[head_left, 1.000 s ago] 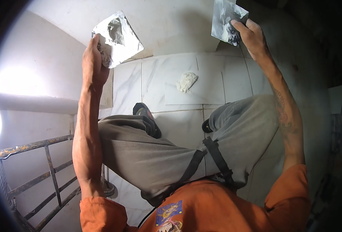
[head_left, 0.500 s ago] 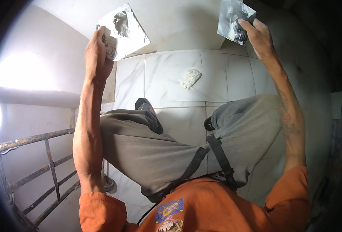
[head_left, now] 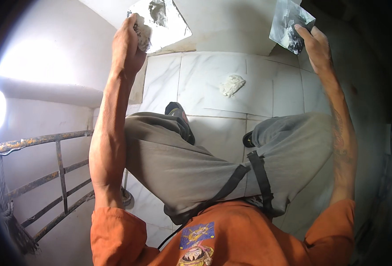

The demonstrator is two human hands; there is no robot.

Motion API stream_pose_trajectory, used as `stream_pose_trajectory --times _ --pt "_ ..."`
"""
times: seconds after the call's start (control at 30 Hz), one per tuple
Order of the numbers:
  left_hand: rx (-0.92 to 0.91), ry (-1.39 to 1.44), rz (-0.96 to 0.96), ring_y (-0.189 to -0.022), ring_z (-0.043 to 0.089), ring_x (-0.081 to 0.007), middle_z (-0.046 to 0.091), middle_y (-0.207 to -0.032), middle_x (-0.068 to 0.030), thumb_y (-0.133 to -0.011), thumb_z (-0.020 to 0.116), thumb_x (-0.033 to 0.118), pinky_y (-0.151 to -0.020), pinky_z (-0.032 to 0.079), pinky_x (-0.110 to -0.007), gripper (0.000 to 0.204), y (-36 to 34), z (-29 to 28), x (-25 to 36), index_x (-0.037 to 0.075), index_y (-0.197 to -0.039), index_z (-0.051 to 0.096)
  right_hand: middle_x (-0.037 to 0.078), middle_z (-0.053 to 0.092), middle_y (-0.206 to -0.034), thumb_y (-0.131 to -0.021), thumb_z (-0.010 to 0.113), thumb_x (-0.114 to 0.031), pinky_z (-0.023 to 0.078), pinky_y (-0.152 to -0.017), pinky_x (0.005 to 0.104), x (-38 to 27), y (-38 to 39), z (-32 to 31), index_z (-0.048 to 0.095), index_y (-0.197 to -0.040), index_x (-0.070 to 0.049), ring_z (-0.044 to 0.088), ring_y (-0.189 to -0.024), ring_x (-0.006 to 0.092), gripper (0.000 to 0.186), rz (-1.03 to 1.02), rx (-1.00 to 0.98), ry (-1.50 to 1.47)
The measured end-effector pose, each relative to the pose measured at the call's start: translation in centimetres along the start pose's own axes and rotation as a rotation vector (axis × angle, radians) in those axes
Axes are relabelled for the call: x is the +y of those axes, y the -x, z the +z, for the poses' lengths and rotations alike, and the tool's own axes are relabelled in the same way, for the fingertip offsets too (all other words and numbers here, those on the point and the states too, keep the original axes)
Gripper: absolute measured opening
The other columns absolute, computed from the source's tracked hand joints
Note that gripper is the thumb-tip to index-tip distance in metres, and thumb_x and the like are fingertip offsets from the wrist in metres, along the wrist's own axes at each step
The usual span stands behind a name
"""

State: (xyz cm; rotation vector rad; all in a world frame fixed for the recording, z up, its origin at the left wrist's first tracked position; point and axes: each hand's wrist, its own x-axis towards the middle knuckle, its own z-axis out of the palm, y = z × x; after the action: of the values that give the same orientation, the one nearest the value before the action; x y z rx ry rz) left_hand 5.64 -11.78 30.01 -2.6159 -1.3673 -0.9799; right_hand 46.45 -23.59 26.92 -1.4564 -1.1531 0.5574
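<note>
My left hand (head_left: 127, 46) is closed on the near left edge of a flat putty hawk (head_left: 173, 27), a white-smeared plate with a thick grey-white lump on it. Its far edge is cut off by the top of the view. At the upper right, my right hand (head_left: 319, 49) grips a broad putty knife (head_left: 281, 27) by its dark, smeared part, thumb on top. Wet white putty coats its blade, which is close to the wall (head_left: 231, 31); contact cannot be made out. Between the two tools, a mound of white putty (head_left: 233, 85) sits on the floor.
Marbled white tiles (head_left: 196, 84) cover the floor, with my shoes (head_left: 180, 122) planted on them. A rusty metal frame (head_left: 49, 177) with rope at its end stands at my left. Bright light (head_left: 36, 60) glares on the left wall. The right side is dark.
The whole view has shifted, so most things appear farther right and slightly higher. My left hand has moved the hawk a little farther away. Both hands keep their holds.
</note>
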Motion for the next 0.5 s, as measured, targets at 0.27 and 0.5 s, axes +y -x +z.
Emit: stream_pose_trajectory --times 0.27,0.5 --pt "0.135 -0.112 0.135 -0.084 0.061 -0.0207 0.062 -0.097 -0.0119 -0.088 0.061 0.006 -0.076 0.052 -0.03 0.031 -0.1 0.4 -0.5 -0.005 -0.117 0.053 -0.001 0.059 -0.083 -0.09 0.062 -0.024 0.042 -0.068 0.0246 0.0 -0.2 -0.2 0.064 -0.095 0.001 0.051 -0.074 0.0055 0.026 0.001 -0.016 -0.04" --pt "-0.037 0.714 -0.447 -0.086 0.062 -0.0261 0.063 -0.093 -0.0123 -0.091 0.055 0.018 -0.076 0.049 -0.035 0.026 -0.4 -0.3 -2.0 -0.001 -0.109 0.056 -0.001 0.061 -0.089 -0.092 0.061 -0.023 0.044 -0.072 0.0243 0.3 -0.3 0.2 0.065 -0.102 0.002 0.053 -0.079 0.0062 0.027 -0.006 -0.051 -0.008"
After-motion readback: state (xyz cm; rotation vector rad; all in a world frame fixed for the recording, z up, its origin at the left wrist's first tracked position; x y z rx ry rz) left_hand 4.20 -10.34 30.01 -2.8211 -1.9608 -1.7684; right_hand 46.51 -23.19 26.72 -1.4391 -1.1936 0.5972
